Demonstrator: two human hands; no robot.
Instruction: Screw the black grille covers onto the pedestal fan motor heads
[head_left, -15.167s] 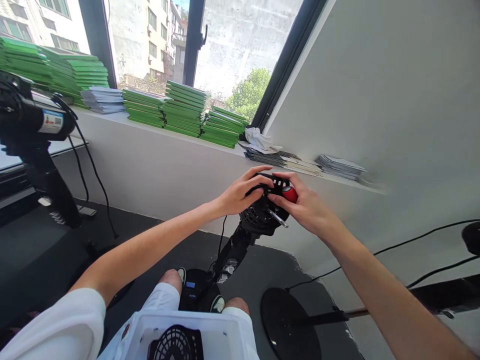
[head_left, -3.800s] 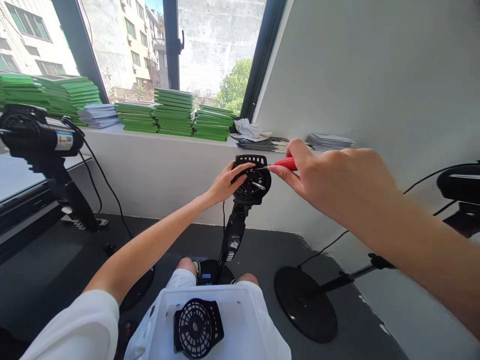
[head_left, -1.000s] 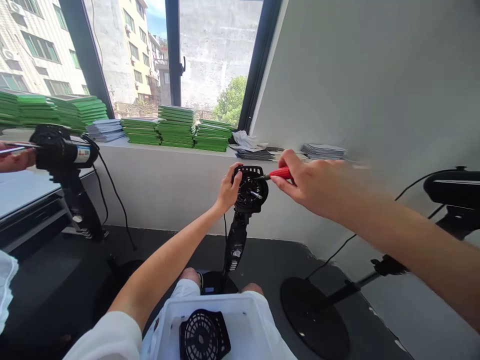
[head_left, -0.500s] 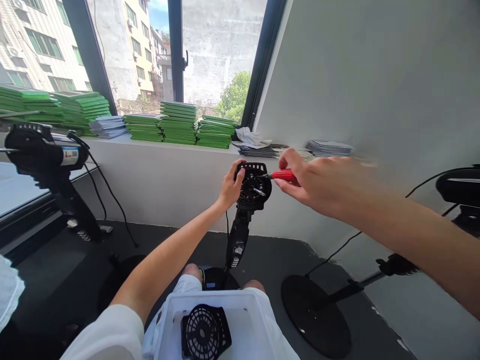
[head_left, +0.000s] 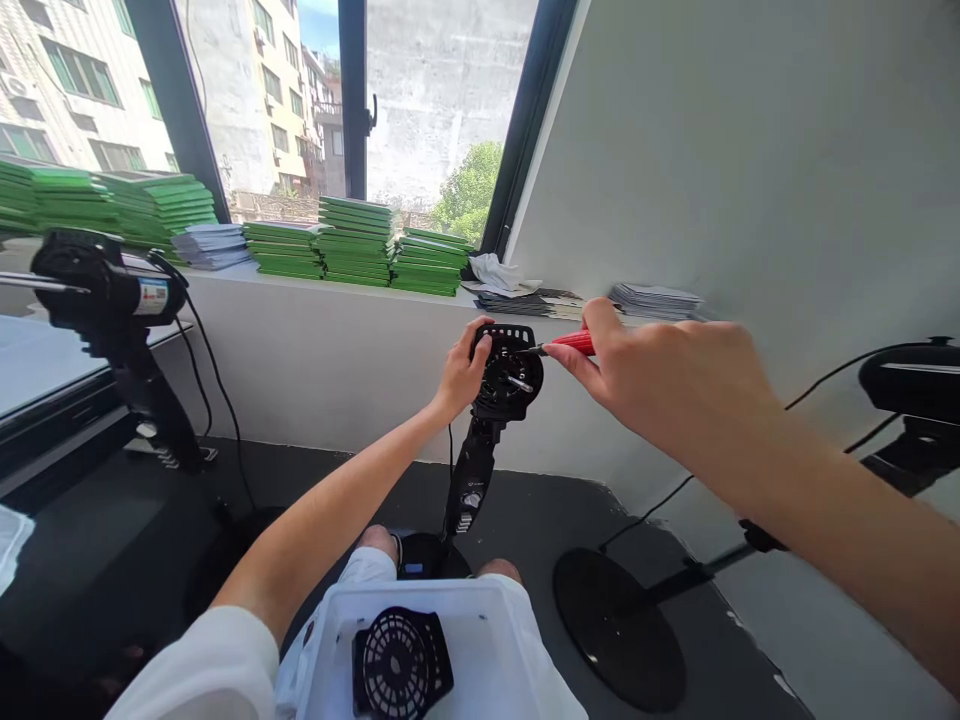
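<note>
Head cam: L hand [head_left: 459,372] pinches upper-L edge of blk fan motor head [head_left: 499,405], which sits atop its blk stand [head_left: 471,470] in front of the person. R hand [head_left: 660,375] grips red screwdriver [head_left: 576,343], tip at motor face; contact unclear. Step in hand: prob. driver work on that face. Next move likely calls for steady L hold, tip seated square. Text: white/blue label [head_left: 153,296] on far-L fan [head_left: 75,275] has QR-like patch, too small to read; stand markings & blue base sticker [head_left: 413,568] also illegible.
</note>
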